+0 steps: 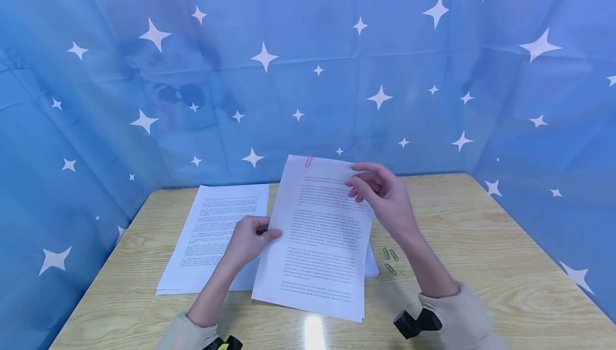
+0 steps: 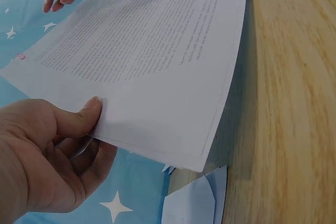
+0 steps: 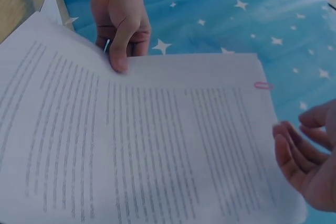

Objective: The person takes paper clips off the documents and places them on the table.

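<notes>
My left hand (image 1: pixel 252 240) pinches the left long edge of a few printed sheets of paper (image 1: pixel 320 243), thumb on top, holding them tilted above the table. A pink paper clip (image 1: pixel 309 161) sits on their top edge, left of the middle; the right wrist view also shows this clip (image 3: pixel 263 85). By the upper right corner hovers my right hand (image 1: pixel 385 195), its fingers loosely bent and nothing between them. In the right wrist view that hand (image 3: pixel 310 156) looks apart from the paper. The left wrist view shows the left thumb (image 2: pixel 86 116) flat on the margin.
A stack of printed paper (image 1: pixel 212 232) lies on the wooden table (image 1: pixel 481 254) at the left. More paper (image 1: pixel 371 264) shows from behind the held sheets. Several green and yellow paper clips (image 1: pixel 391 254) lie to the right. A blue star-patterned cloth (image 1: pixel 308 88) hangs behind the table.
</notes>
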Demonstrator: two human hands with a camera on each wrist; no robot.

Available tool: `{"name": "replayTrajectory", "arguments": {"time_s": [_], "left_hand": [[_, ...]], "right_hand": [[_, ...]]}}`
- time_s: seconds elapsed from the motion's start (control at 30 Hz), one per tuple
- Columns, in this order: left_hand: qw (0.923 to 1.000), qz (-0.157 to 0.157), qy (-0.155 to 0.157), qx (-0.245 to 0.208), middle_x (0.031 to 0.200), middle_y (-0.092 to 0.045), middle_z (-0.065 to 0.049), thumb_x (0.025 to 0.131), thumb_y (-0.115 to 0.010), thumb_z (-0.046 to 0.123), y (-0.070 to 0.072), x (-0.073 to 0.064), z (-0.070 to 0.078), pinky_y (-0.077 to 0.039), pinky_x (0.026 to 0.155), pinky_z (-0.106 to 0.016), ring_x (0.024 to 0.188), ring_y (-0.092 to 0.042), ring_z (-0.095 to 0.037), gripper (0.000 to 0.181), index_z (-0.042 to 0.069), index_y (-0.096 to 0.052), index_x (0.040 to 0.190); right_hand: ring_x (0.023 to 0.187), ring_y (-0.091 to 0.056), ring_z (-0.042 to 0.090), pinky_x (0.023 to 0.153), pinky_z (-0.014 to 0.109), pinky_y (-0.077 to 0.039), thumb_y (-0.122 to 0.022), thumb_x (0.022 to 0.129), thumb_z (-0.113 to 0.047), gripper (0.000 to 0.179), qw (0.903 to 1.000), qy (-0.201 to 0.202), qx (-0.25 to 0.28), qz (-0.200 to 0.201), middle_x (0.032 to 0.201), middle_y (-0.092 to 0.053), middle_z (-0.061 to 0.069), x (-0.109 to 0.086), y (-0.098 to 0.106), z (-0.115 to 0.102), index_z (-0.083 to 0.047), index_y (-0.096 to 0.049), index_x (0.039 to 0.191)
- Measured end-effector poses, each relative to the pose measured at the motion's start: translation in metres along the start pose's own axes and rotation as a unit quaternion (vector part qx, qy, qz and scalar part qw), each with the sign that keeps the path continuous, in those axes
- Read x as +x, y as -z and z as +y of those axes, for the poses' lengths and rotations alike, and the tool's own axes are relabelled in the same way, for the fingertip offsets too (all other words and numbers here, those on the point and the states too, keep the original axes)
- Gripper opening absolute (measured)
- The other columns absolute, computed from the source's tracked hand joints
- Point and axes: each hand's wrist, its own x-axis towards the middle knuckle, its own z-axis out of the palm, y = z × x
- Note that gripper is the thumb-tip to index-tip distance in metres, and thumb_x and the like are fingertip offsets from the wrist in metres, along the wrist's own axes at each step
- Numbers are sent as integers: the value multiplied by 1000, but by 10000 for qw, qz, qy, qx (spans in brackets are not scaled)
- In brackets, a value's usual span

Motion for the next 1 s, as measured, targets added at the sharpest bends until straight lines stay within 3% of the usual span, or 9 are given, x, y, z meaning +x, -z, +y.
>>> {"name": "replayTrajectory", "arguments": {"time_s": [0.27,0.53,0.77,1.0], "left_hand": [[9999,18,-77,141,75,-71,-2,90,-74,2,-1,0,0,-46,57,-27,64,-60,-15,10,1,-78,99],[9997,-9,-161,167,77,-72,-3,89,-74,1,-3,0,0,-47,58,-28,65,-61,-15,12,0,-78,101],[9997,-48,-113,206,79,-72,-3,89,-74,1,-5,0,0,-48,59,-28,66,-62,-15,14,2,-78,102],[9998,-85,-77,159,80,-74,-4,88,-74,0,-7,-1,2,-50,61,-29,67,-65,-14,15,2,-79,103]], "right_hand": [[75,-67,32,69,32,-56,-64,99,-6,26,9995,41,286,-90,98,-69,28,7,-18,-6,-2,-65,125],[73,-68,24,69,32,-56,-62,100,-7,29,9987,28,477,-194,96,-71,18,13,-33,-10,-3,-64,129],[70,-67,21,67,31,-57,-63,100,-7,29,9980,53,594,-223,93,-71,18,16,-45,-9,-5,-64,129],[66,-67,22,63,32,-56,-65,99,-6,17,9972,214,691,-182,87,-70,17,15,-47,-10,0,-66,114]]}}
